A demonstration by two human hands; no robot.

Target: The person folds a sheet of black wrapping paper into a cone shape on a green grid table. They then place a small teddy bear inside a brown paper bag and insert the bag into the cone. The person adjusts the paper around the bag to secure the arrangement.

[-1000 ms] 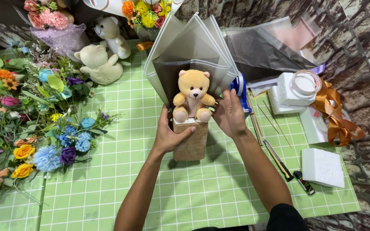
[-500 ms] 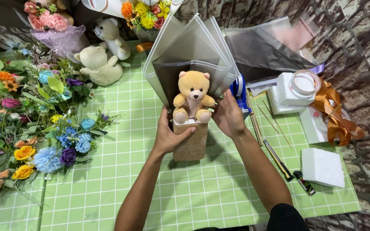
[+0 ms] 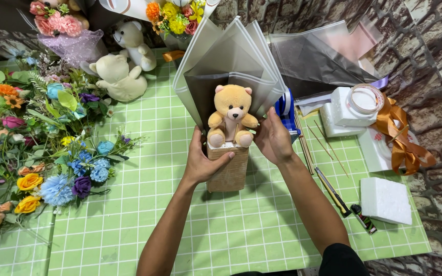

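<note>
A small tan teddy bear (image 3: pixel 231 115) sits on top of a light wooden-looking block (image 3: pixel 228 171) at the middle of the green checked mat (image 3: pixel 241 235). Behind the bear stand folded grey and translucent wrapping sheets (image 3: pixel 231 56), fanned upward. My left hand (image 3: pixel 203 162) grips the block's left side just under the bear, thumb across the front. My right hand (image 3: pixel 273 138) holds the right edge of the wrapping sheets next to the bear, fingers together.
Artificial flowers (image 3: pixel 52 133) cover the left side. Two cream teddy bears (image 3: pixel 121 66) lie at the back left. On the right are a tape roll (image 3: pixel 364 99) on white foam blocks, orange ribbon (image 3: pixel 397 135), thin sticks (image 3: pixel 315 140), a lighter (image 3: pixel 362 219) and a white foam slab (image 3: pixel 387 199).
</note>
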